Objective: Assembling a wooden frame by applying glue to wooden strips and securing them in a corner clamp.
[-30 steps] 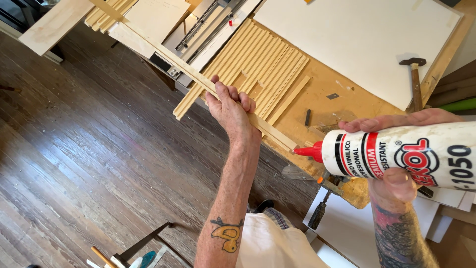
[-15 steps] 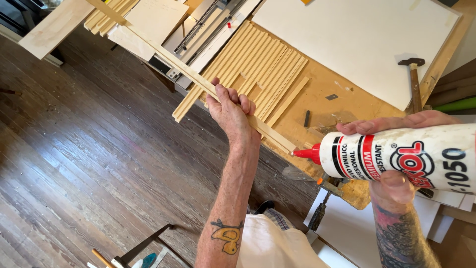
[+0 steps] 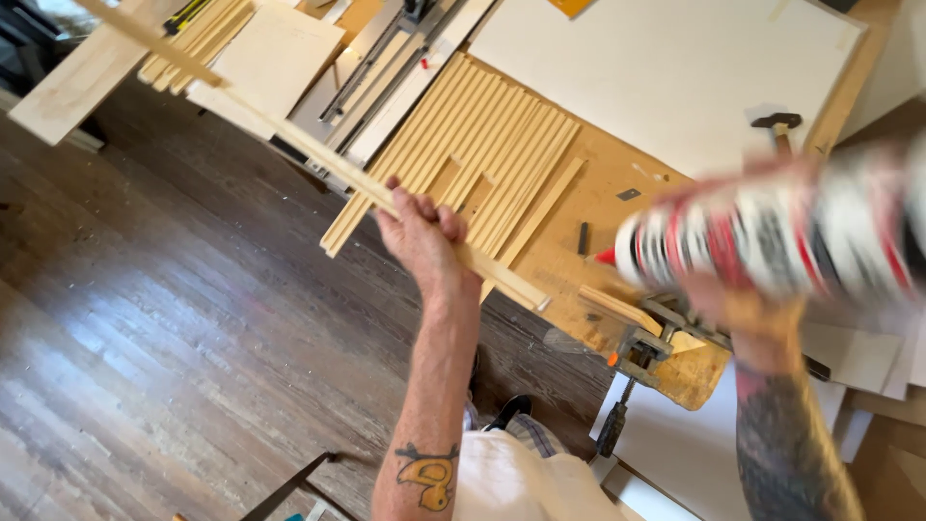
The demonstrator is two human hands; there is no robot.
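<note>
fingers (image 3: 439,220) of left hand (image 3: 420,236) grip wood strip (image 3: 289,145); right hand (image 3: 743,309) holds blurred red-white glue bottle (image 3: 781,232).

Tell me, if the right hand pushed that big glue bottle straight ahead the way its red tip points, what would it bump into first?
Probably the long thin wooden strip that the left hand holds up. The right hand aims the blurred white-and-red glue bottle toward its near end, though depth is unclear.
</note>
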